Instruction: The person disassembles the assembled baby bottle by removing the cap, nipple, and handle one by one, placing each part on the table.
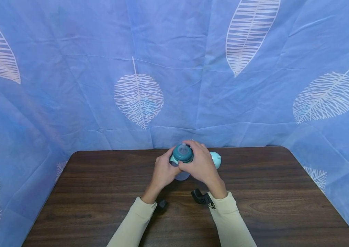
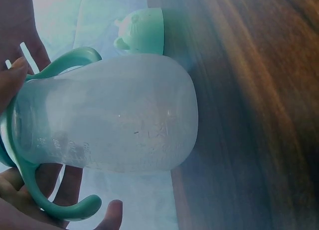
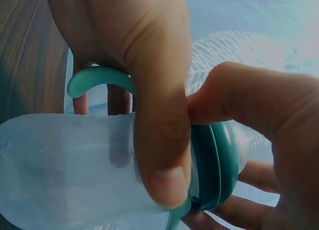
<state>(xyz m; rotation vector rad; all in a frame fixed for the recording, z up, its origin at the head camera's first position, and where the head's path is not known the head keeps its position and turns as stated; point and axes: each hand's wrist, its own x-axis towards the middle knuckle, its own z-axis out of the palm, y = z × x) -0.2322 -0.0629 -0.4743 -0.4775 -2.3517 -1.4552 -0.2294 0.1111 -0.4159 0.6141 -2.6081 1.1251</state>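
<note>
A clear baby bottle (image 2: pixel 114 115) with mint side handles (image 2: pixel 65 207) stands roughly upright between both hands over the far middle of the table. Its teal collar (image 3: pixel 217 165) and clear nipple (image 1: pixel 183 149) point upward. My left hand (image 1: pixel 163 169) grips the bottle around its neck, the thumb lying across the front just below the collar. From the other side, my right hand (image 1: pixel 202 163) holds the collar, thumb and fingers curled about it. The mint bottle cap (image 1: pixel 216 159) sits on the table just right of my right hand, partly hidden by it.
The dark wooden table (image 1: pixel 100 192) ends at a back edge close behind the bottle. A blue cloth (image 1: pixel 180 92) with white leaf prints hangs behind and at both sides. Black wrist devices (image 1: pixel 201 197) sit at both cuffs, near the tabletop.
</note>
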